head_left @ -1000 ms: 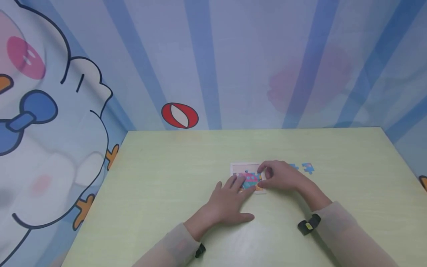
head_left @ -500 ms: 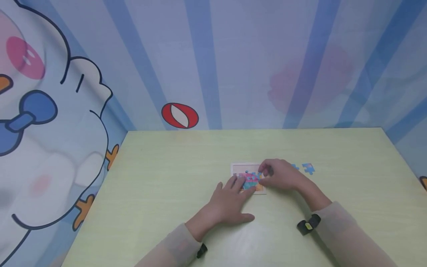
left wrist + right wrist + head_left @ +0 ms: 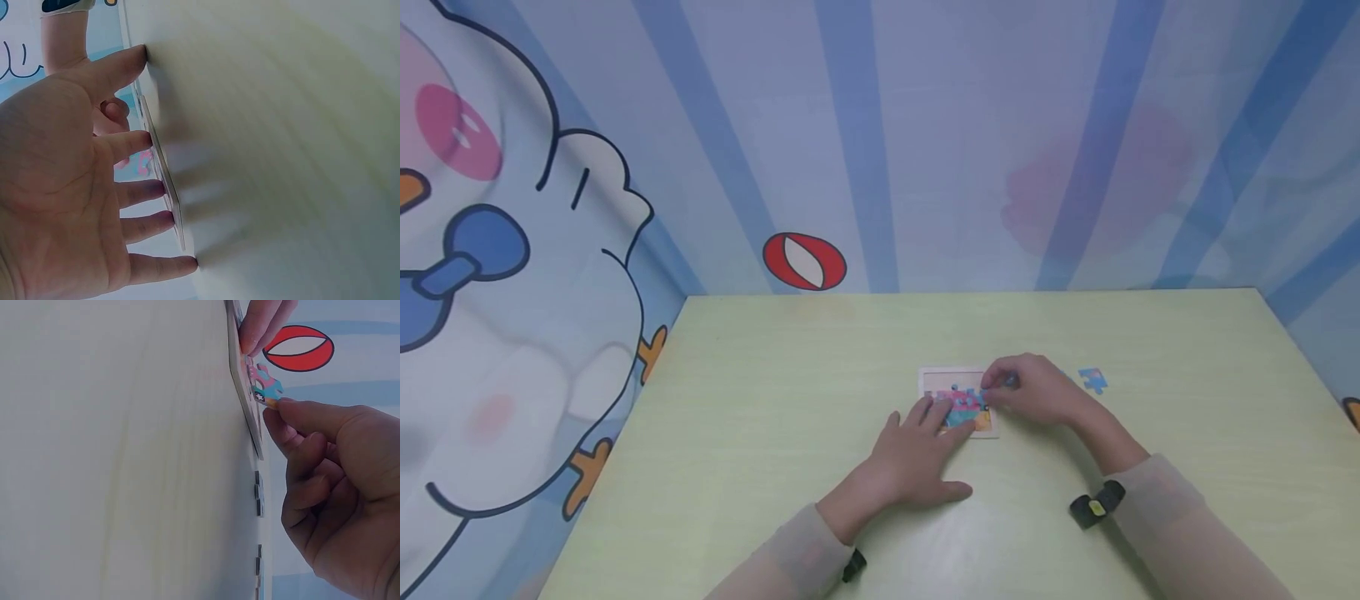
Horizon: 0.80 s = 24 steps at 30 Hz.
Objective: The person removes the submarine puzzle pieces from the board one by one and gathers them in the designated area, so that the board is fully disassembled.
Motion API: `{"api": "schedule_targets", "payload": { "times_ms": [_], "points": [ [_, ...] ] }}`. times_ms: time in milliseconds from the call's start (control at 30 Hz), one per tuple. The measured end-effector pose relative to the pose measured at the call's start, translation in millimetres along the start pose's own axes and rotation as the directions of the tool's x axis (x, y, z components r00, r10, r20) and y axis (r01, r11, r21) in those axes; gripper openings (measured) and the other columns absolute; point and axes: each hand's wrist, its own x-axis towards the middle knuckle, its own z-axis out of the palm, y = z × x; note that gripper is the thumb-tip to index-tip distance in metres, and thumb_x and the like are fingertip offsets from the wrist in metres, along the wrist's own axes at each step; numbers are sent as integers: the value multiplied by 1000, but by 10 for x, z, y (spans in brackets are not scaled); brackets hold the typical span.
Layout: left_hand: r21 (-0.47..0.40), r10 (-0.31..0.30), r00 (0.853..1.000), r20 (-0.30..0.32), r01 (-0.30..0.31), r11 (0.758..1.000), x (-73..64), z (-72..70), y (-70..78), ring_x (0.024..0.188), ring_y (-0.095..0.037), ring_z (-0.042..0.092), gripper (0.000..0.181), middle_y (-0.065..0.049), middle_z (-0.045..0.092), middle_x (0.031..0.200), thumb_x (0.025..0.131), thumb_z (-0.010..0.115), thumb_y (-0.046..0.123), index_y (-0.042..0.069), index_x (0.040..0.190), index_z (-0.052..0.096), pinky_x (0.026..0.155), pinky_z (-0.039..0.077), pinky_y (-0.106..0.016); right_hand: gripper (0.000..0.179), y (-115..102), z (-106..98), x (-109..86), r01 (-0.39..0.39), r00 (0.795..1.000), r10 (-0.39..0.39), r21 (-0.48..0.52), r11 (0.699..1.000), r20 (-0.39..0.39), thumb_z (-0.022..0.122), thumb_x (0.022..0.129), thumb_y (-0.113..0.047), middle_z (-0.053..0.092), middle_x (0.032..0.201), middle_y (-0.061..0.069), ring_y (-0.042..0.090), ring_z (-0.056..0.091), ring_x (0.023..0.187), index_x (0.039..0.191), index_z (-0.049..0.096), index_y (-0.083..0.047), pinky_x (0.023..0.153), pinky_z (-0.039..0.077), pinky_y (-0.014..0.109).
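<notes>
A white-framed jigsaw puzzle (image 3: 958, 404) lies on the table, with its pink, teal and orange picture partly filling the frame. My left hand (image 3: 910, 467) rests over its lower left part, fingers spread. In the left wrist view the middle fingertips touch the frame's edge (image 3: 164, 169), while the thumb and little finger reach the tabletop. At the puzzle's right side is my right hand (image 3: 1033, 390). Its thumb and index finger pinch a puzzle piece (image 3: 267, 382) coloured pink, teal and orange, which is tilted above the frame in the right wrist view.
A loose blue puzzle piece (image 3: 1093, 380) lies right of the frame; another is mostly hidden behind my right hand. The pale table (image 3: 760, 400) meets a blue striped backdrop (image 3: 925, 167) at its far edge.
The thumb and index finger of my right hand have come closer together, and the hand has shifted slightly. My left hand stays in nearly the same place.
</notes>
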Motion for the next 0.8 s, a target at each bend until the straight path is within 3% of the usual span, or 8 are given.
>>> {"api": "schedule_targets", "payload": {
  "times_ms": [200,367,500,800],
  "points": [
    [-19,0,1000,6,0,1000,8,10,-13,157,-35,14,86,-6,17,173,93,60,70,35,165,29,115,31,-65,5,15,-97,-53,-13,999,14,13,1000,-42,77,96,-21,73,94,-7,17,63,86,100,77,-20,79,51,38],
    [-31,-4,1000,4,4,999,9,19,-19,157,-34,14,86,-5,17,173,92,61,70,36,165,30,115,31,-65,9,94,-245,-177,-51,995,55,45,998,-78,75,97,-22,72,95,-1,21,58,77,103,77,-16,67,50,36],
    [-36,-1,1000,1,1,999,7,19,-20,157,-34,14,85,-5,17,173,93,61,69,35,165,30,115,31,-65,15,191,-383,-321,-91,991,98,75,993,-94,74,98,-25,71,100,3,22,56,74,108,77,-14,61,50,34],
    [-27,2,1000,2,-2,1000,-6,10,-14,157,-34,14,86,-5,18,173,93,61,70,35,165,30,115,31,-64,24,434,-633,-717,-158,979,165,65,985,-121,72,100,-31,71,103,4,21,58,80,111,76,-10,64,49,32]
  ]
}}
